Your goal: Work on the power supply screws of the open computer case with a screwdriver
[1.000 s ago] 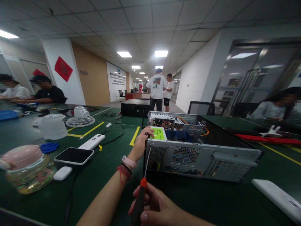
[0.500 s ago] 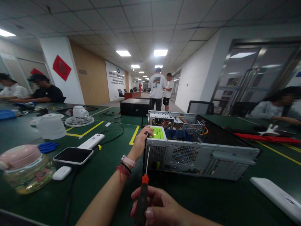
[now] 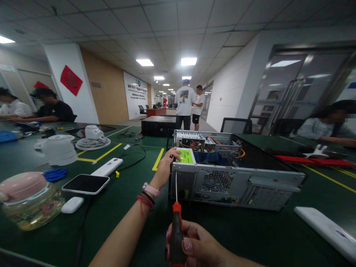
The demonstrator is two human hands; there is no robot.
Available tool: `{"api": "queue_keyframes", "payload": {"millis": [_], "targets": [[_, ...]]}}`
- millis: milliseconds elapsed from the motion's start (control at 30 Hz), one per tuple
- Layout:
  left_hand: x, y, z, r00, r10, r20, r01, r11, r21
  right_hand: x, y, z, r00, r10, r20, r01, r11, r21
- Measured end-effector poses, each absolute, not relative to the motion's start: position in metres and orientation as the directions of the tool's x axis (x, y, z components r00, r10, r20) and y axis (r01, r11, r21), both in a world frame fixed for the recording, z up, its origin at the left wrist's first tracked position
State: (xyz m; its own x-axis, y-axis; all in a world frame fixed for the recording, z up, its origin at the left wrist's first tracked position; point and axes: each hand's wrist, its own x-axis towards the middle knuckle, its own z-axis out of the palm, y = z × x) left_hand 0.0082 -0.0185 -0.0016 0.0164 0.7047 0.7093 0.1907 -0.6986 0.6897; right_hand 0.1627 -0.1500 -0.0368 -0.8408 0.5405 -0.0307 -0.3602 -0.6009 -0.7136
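An opened desktop computer case (image 3: 228, 185) lies on its side, its perforated rear panel facing me. At its near left corner sits a power supply unit (image 3: 187, 155) with a bright green label. My left hand (image 3: 164, 168) grips that corner, fingers curled over the top of the power supply unit; the thumb is hidden. My right hand (image 3: 194, 241) is closed around the black and red handle of a screwdriver (image 3: 177, 226). Its thin shaft points up and away, with the tip at the panel's upper left, near the edge. Whether it sits in a screw is too small to tell.
Left of my arm are a phone (image 3: 85, 184), a white power bank (image 3: 107, 167), an earbud case (image 3: 72, 205), a pink-lidded bottle (image 3: 32, 202) and a small fan (image 3: 93, 139). Another white power bank (image 3: 325, 230) lies right. A black case (image 3: 158, 127) stands behind. Several people are around.
My right hand and the screwdriver handle have shifted right, so the shaft now stands more upright in view. The tip stays at the panel's upper left. My left hand keeps its place.
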Motion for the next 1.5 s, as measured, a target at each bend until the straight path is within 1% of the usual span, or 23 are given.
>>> {"api": "queue_keyframes", "payload": {"millis": [133, 300, 400, 500, 733, 867, 1167, 1400, 1500], "targets": [[0.007, -0.018, -0.002, 0.026, 0.704, 0.71, 0.199, -0.7, 0.686, 0.162, -0.15, -0.035, -0.828, 0.56, -0.024, -0.377, -0.588, -0.715], [0.006, -0.017, -0.003, 0.04, 0.695, 0.718, 0.209, -0.708, 0.674, 0.165, -0.148, -0.031, -0.839, 0.541, -0.056, -0.326, -0.582, -0.745], [0.006, -0.017, -0.003, 0.047, 0.694, 0.718, 0.22, -0.709, 0.671, 0.168, -0.148, -0.028, -0.833, 0.549, -0.069, -0.326, -0.588, -0.74], [0.006, -0.018, -0.002, 0.043, 0.703, 0.71, 0.227, -0.699, 0.678, 0.171, -0.148, -0.025, -0.831, 0.55, -0.079, -0.339, -0.615, -0.712], [0.006, -0.017, -0.003, 0.039, 0.701, 0.713, 0.225, -0.701, 0.677, 0.177, -0.146, -0.02, -0.868, 0.492, -0.065, -0.34, -0.684, -0.646], [0.006, -0.017, -0.003, 0.035, 0.691, 0.722, 0.203, -0.712, 0.672, 0.177, -0.148, -0.016, -0.878, 0.477, -0.033, -0.354, -0.694, -0.627], [0.008, -0.02, -0.001, 0.028, 0.711, 0.703, 0.188, -0.695, 0.695, 0.175, -0.15, -0.016, -0.857, 0.513, -0.051, -0.358, -0.664, -0.657], [0.007, -0.021, 0.001, 0.032, 0.71, 0.703, 0.215, -0.692, 0.689, 0.173, -0.151, -0.024, -0.855, 0.518, 0.012, -0.381, -0.613, -0.692], [0.008, -0.022, 0.001, 0.028, 0.718, 0.696, 0.222, -0.683, 0.696, 0.172, -0.149, -0.029, -0.869, 0.495, 0.014, -0.365, -0.62, -0.694]]}}
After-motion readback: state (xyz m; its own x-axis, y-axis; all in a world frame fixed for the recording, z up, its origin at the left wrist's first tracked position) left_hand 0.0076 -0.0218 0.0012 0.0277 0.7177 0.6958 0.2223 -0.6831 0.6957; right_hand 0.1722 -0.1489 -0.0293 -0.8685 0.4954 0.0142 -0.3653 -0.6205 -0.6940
